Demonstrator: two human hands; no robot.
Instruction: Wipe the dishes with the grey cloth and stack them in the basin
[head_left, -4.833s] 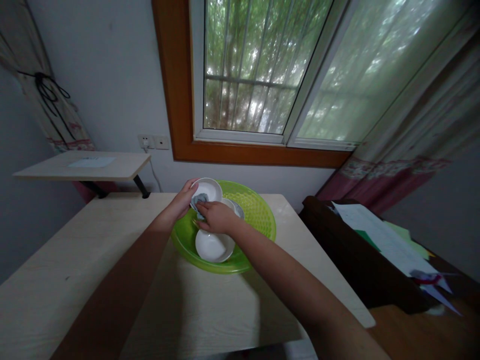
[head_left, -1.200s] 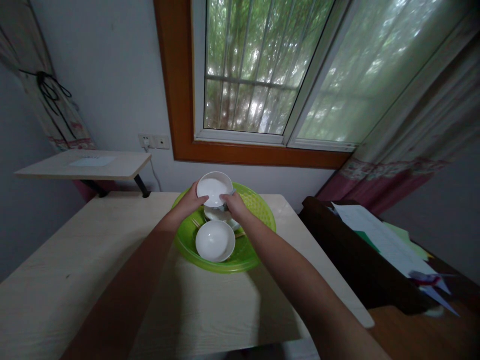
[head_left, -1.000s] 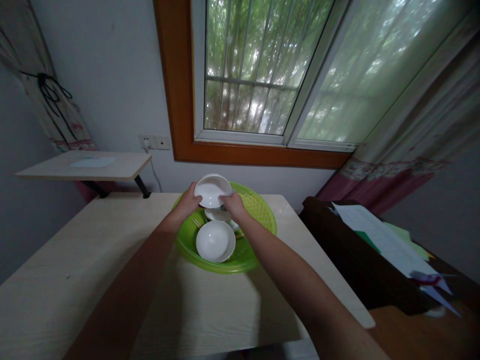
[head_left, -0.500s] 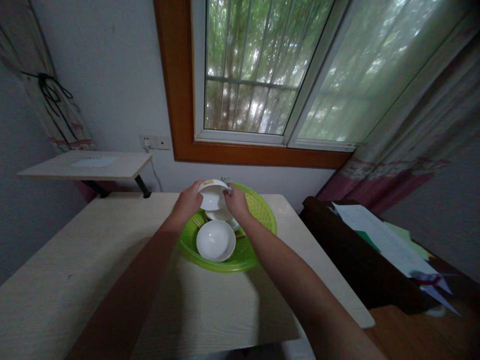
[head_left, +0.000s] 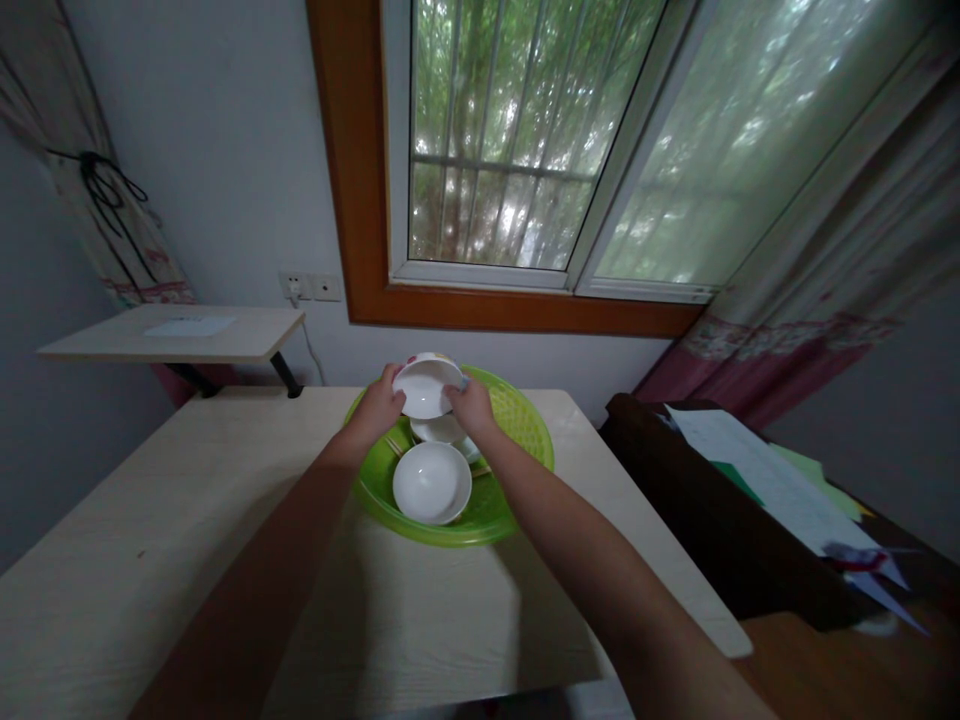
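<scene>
A white bowl (head_left: 426,392) with coloured patches on its outside is held up and tilted, its inside facing me. My left hand (head_left: 381,405) grips its left rim, and my right hand (head_left: 472,408) grips the right side. A bit of greyish cloth-like material shows by the right fingers, too small to make out. Under the hands stands a green plastic basket (head_left: 536,440). In it rest a second white bowl (head_left: 432,484) at the front and another white bowl (head_left: 439,430) behind, partly hidden by the held one. Chopsticks (head_left: 395,447) lie beside them.
The basket stands on a pale wooden table (head_left: 442,610). A raised shelf (head_left: 172,335) on black legs is at the back left. To the right, papers (head_left: 757,480) lie on a dark brown piece of furniture (head_left: 660,500). A window (head_left: 510,140) is behind.
The held bowl has turned in my hands, so different coloured patches show on its outside. My right fingers have shifted slightly along its edge. The basket and the bowls in it stay put.
</scene>
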